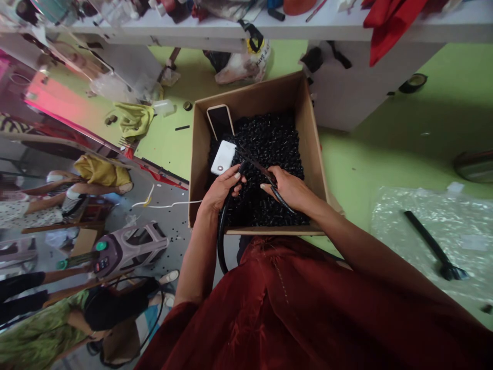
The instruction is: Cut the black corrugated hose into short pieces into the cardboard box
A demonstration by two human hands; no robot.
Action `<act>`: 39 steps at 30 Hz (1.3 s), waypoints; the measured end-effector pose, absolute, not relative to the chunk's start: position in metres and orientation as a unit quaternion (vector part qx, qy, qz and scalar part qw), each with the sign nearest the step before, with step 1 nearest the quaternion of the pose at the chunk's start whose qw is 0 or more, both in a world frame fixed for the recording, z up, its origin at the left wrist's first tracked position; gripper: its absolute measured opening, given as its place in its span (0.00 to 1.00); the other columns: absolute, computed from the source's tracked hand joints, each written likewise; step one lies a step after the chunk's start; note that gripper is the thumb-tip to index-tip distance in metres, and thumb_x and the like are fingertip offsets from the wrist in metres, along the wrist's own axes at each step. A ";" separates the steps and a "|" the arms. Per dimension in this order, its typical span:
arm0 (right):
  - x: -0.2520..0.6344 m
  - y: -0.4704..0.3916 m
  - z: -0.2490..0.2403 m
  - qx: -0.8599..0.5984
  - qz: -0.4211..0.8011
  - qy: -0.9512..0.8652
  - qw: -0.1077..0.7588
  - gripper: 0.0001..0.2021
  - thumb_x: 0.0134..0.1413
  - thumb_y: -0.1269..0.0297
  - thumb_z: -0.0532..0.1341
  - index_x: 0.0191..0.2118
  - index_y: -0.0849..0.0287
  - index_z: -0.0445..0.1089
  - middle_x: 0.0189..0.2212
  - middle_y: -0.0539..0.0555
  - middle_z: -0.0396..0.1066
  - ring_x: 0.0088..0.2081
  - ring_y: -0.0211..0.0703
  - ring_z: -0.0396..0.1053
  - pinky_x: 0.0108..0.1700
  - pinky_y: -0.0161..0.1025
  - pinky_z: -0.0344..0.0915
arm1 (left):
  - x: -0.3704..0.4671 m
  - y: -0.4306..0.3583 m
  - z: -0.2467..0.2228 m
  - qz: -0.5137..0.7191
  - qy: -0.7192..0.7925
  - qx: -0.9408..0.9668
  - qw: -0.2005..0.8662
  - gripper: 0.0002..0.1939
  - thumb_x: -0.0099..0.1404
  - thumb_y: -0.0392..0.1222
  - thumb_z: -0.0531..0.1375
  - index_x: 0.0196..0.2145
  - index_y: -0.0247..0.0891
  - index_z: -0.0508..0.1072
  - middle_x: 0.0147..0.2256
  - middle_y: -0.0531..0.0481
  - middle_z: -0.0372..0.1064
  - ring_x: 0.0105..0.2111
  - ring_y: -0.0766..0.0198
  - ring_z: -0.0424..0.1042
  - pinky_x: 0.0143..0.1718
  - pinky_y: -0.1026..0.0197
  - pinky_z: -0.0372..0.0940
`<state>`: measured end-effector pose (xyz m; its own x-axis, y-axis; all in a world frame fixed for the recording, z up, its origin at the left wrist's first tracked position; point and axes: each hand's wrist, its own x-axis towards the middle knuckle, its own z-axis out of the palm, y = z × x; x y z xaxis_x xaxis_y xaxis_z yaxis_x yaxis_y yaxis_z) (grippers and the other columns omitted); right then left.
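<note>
The right hand (288, 190) grips dark scissors (257, 163), blades pointing forward-left, above a brown cardboard box (198, 154). The left hand (223, 190) grasps a ribbed, flexible black tube (222, 226), its long axis curving back over the box's near edge. Beyond that hand lie a smooth white device (223, 158), a leaning phone (221, 121) and heaped small black pieces (269, 139).

Black tube (222, 234), black pieces (275, 149) and a white device (223, 158) show against a brown cardboard box (262, 98) and lime-green tabletop (354, 159) before me. The person's garment (308, 308) is dark red, the nearby cloth (134, 119) yellow; clothing (44, 208) beyond pairs dark-dotted white with black-and-white stripes.
</note>
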<state>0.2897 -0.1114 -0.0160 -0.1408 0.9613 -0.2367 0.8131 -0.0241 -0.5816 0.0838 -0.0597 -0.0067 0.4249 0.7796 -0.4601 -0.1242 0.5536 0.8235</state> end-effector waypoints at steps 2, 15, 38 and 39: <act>0.289 -0.112 -0.016 -0.642 0.317 -0.688 0.119 0.23 0.58 0.52 0.54 0.55 0.59 0.58 0.48 0.62 0.70 0.46 0.55 0.69 0.42 0.44 0.63 | 0.084 -0.060 -0.007 0.300 0.444 0.369 0.760 0.24 0.55 0.39 0.66 0.50 0.36 0.70 0.30 0.52 0.67 0.21 0.76 0.59 0.18 0.71 0.50; 0.289 -0.113 -0.018 -0.616 0.334 -0.701 0.132 0.25 0.55 0.49 0.56 0.53 0.58 0.60 0.46 0.63 0.69 0.47 0.56 0.67 0.43 0.47 0.62 | 0.084 -0.059 -0.006 0.295 0.451 0.387 0.748 0.22 0.55 0.39 0.66 0.48 0.35 0.70 0.30 0.52 0.67 0.21 0.76 0.58 0.18 0.70 0.50; 0.286 -0.114 -0.006 -0.640 0.274 -0.717 -0.024 0.15 0.60 0.58 0.51 0.49 0.58 0.62 0.36 0.63 0.75 0.37 0.57 0.73 0.34 0.43 0.62 | 0.086 -0.058 -0.013 0.236 0.516 0.396 0.722 0.18 0.56 0.40 0.64 0.44 0.33 0.72 0.27 0.53 0.64 0.18 0.77 0.56 0.16 0.72 0.46; 0.285 -0.113 -0.006 -0.640 0.269 -0.719 -0.027 0.15 0.60 0.57 0.51 0.49 0.58 0.63 0.36 0.63 0.75 0.37 0.57 0.74 0.34 0.43 0.62 | 0.086 -0.058 -0.013 0.238 0.520 0.393 0.720 0.17 0.56 0.40 0.64 0.43 0.33 0.72 0.27 0.53 0.64 0.18 0.77 0.56 0.16 0.72 0.46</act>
<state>0.2853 -0.1134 -0.0059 -0.1794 0.9059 -0.3836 0.9355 0.0364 -0.3516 0.0863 -0.0575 -0.0128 0.3458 0.7520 -0.5612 0.0653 0.5774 0.8138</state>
